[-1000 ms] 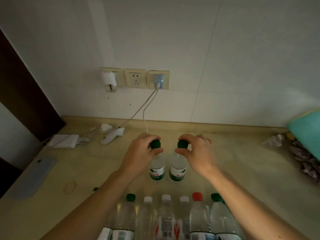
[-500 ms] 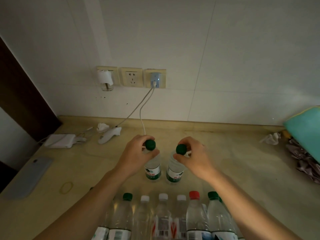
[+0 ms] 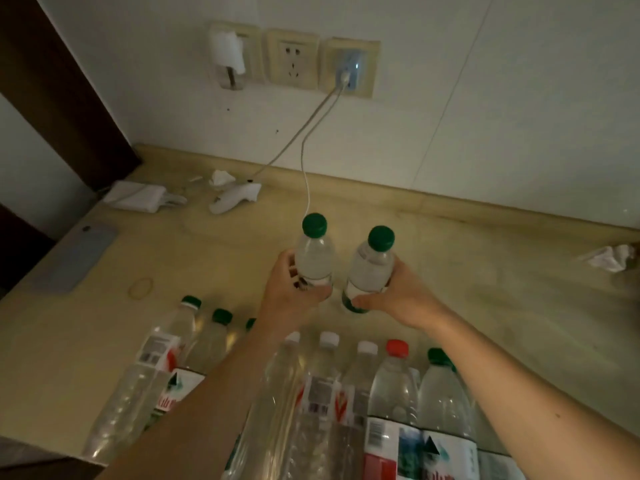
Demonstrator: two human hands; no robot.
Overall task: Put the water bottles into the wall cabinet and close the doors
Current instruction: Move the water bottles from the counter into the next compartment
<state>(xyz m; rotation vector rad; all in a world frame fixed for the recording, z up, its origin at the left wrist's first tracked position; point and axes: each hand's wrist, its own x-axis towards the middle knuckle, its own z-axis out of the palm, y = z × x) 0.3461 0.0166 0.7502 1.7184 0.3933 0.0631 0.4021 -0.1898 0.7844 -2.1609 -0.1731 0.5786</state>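
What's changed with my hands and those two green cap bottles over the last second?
Both hands slid down from the caps to the bodies. The left hand now grips the left green-capped bottle, the right hand the right green-capped bottle, and both bottles look lifted, tilted slightly away. The row of bottles in front, the phone and the chargers stayed put.

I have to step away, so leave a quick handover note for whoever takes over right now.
Left hand grips a small green-capped bottle by its body; right hand grips its twin. Both are upright above the counter.
The remaining bottles stand in a group at the near edge.
The wall cabinet is out of view, so how many are stored cannot be told.
Left: carry these two up, load the remainder, close the doors.
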